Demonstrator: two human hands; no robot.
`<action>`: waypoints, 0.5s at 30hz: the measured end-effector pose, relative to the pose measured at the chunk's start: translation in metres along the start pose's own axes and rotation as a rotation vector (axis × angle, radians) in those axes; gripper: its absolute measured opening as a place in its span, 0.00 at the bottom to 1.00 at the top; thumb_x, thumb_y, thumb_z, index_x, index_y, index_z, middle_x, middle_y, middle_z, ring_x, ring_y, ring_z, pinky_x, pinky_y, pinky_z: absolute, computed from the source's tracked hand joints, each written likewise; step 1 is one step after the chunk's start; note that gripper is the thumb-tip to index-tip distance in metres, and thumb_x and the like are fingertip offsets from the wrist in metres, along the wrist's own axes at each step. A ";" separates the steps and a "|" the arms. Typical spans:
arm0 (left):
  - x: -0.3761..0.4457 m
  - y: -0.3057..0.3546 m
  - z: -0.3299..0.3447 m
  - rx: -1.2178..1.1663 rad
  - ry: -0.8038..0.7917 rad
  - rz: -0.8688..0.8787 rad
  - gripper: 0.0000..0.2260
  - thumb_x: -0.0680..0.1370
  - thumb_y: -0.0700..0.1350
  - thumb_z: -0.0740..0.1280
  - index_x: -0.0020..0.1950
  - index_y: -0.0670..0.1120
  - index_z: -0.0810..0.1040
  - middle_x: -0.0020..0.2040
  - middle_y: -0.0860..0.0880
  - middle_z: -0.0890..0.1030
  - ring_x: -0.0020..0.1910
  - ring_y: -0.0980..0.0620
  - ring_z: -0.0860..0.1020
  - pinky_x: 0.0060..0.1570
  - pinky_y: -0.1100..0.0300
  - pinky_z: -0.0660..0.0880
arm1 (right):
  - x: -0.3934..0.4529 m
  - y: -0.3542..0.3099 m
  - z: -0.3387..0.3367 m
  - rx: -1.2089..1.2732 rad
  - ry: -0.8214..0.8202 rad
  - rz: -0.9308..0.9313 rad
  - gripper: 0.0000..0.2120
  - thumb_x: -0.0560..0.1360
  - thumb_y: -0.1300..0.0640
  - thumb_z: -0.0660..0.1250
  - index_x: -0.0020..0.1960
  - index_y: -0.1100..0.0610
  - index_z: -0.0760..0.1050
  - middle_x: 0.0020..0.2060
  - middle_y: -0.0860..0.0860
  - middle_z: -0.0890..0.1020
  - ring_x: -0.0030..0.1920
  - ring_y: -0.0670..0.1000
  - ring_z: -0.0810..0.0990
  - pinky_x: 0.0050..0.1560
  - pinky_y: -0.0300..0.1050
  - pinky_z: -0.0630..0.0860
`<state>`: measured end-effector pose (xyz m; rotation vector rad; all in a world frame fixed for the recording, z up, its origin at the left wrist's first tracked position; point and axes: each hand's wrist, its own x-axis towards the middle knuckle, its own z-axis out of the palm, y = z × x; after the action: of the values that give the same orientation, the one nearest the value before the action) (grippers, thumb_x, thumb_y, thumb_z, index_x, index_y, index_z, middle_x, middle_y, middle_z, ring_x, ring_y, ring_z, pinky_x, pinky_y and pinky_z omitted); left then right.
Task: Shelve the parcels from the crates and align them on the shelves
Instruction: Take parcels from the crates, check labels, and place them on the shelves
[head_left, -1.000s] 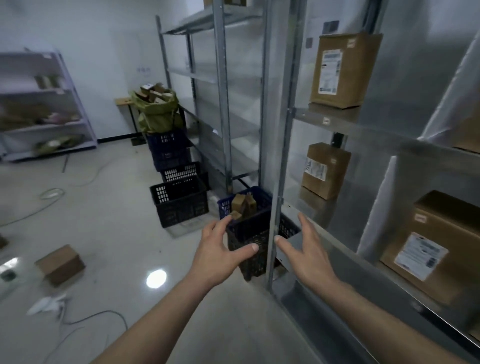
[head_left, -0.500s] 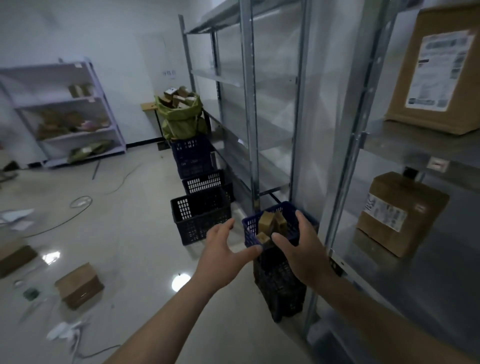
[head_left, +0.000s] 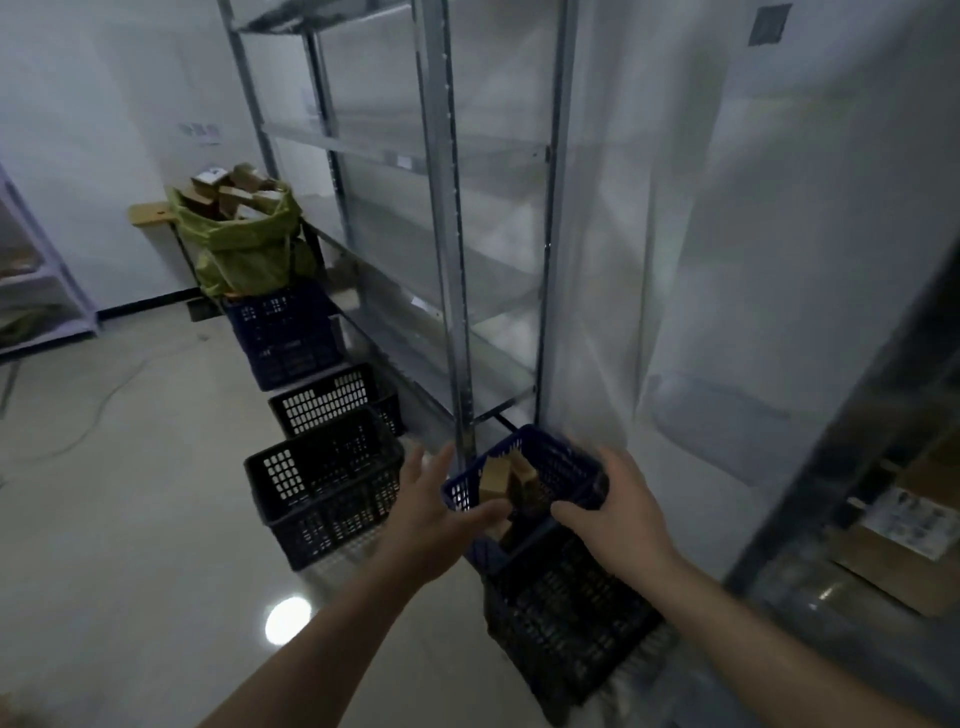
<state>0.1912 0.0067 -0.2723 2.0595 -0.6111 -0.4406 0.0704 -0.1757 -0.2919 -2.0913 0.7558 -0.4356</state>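
A blue crate sits stacked on a black crate at the foot of the metal shelving. Inside the blue crate stand small brown parcels. My left hand hovers at the crate's left side with fingers spread, thumb pointing toward the parcels. My right hand hovers over the crate's right rim, fingers loosely extended. Neither hand holds anything. A larger labelled parcel lies on a low shelf at far right.
Two black crates and another blue crate line the floor along the shelving. A green sack full of parcels stands behind them. The shelf bays above hold nothing visible. A cable runs over the shiny floor at left.
My view has swung left and closer to the blue crate. Both hands have come forward to either side of it; the right hand has left the shelf edge.
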 end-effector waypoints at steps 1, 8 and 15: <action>0.016 -0.004 -0.009 0.015 -0.033 0.004 0.44 0.70 0.58 0.77 0.80 0.56 0.58 0.81 0.55 0.43 0.80 0.46 0.53 0.75 0.45 0.62 | 0.010 -0.005 0.009 0.006 0.017 0.003 0.45 0.70 0.51 0.78 0.79 0.48 0.57 0.70 0.43 0.66 0.70 0.47 0.67 0.69 0.43 0.67; 0.117 -0.012 -0.045 -0.084 -0.154 0.030 0.40 0.74 0.46 0.76 0.79 0.55 0.56 0.54 0.66 0.67 0.56 0.63 0.68 0.53 0.69 0.67 | 0.087 -0.020 0.056 0.055 0.107 0.097 0.57 0.69 0.52 0.78 0.81 0.44 0.39 0.79 0.43 0.55 0.77 0.48 0.60 0.76 0.48 0.63; 0.235 -0.027 -0.032 -0.099 -0.213 0.000 0.36 0.74 0.45 0.76 0.77 0.52 0.60 0.57 0.69 0.67 0.59 0.63 0.70 0.57 0.66 0.64 | 0.185 0.013 0.081 -0.036 0.134 0.220 0.29 0.73 0.54 0.75 0.71 0.54 0.71 0.68 0.52 0.72 0.65 0.49 0.72 0.63 0.39 0.69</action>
<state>0.4058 -0.0951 -0.2955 1.9324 -0.7009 -0.6831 0.2497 -0.2535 -0.3433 -1.9986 1.0672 -0.4455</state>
